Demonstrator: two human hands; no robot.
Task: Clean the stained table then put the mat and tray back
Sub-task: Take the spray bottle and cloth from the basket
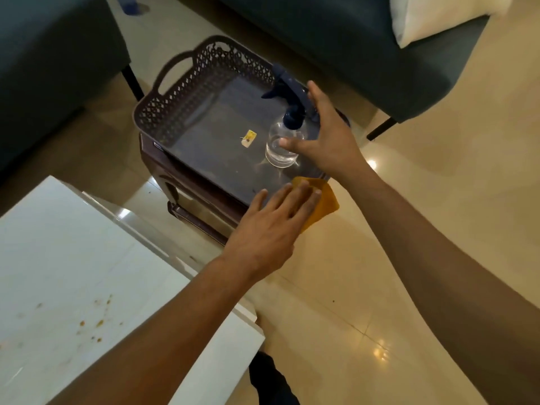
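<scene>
Left hand [271, 226] flat on yellow cloth [324, 203]; right hand [327, 135] spread beside spray bottle [285, 141]; tray [204, 112] sticker unreadable.

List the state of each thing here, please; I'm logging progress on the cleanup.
white table: still stained, orange-brown spots near its front.
tray: off the table, resting on a dark stool.
spray bottle: upright in the tray, clear liquid inside.
yellow cloth: lying at the tray's near corner, under the left fingers.
left hand: open, fingers flat on the cloth.
right hand: open, reaching at the bottle, not gripping it.
</scene>
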